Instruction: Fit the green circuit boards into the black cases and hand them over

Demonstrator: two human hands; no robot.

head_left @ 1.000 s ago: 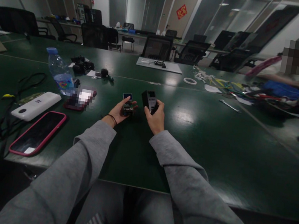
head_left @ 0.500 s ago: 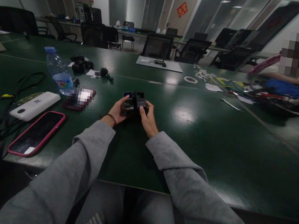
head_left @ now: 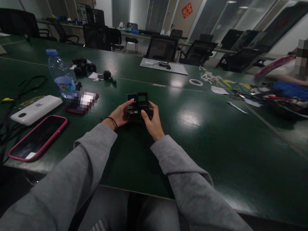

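Note:
Above the green table (head_left: 204, 151), my left hand (head_left: 119, 114) is closed around a small electronic board with a little screen (head_left: 131, 97) and metal connectors on its near edge. My right hand (head_left: 155, 123) grips a black plastic cover (head_left: 143, 98), thumb on its near side. A square window in the cover lets the green tabletop show through. The cover sits against the board's right side, partly overlapping it; whether the two are joined I cannot tell. My fingers hide the undersides of both parts.
To the left lie a pink-edged phone (head_left: 38, 137), a white power bank (head_left: 36, 109), another phone (head_left: 82, 102), black cables and a tilted water bottle (head_left: 60, 74). Farther off are a white board (head_left: 150, 64), a tape roll (head_left: 196, 82) and a metal tool (head_left: 237, 107). A person (head_left: 282, 72) sits at the far right.
The black cover has turned in my right hand, so its window now opens onto the tabletop. Board and cover overlap more, and the board's connectors show more clearly.

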